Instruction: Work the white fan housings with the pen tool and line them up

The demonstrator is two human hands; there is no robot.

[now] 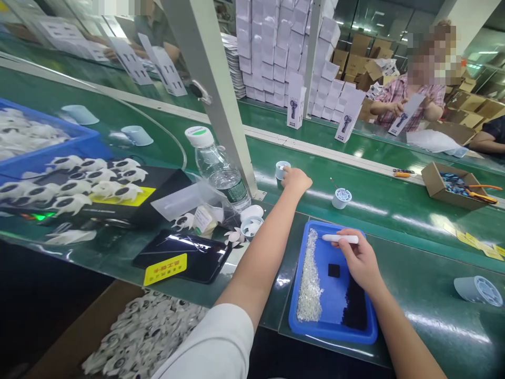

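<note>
My left hand (296,180) reaches out over the green belt, its fingers closed at the rim of a light-blue cup-shaped plastic part (281,169). My right hand (357,257) pinches a white pen-shaped tool (343,239), held roughly level with its thin tip pointing left. Below it lies a blue tray (329,331). Small clear-white pieces (309,295) are heaped along the tray's left side, small black pieces (355,305) along its right. Between them sits a black square (333,270). Another light-blue part (341,198), with a wire sticking up, stands just beyond the tray.
Left of my arm are a water bottle (221,168), a dark phone-like slab (185,255) and several white fan blades (98,176). A metal post (213,79) rises ahead. Rightward are a cardboard box (453,184) and a light-blue part (478,290). Across the belt, a person (414,100) holds a white box.
</note>
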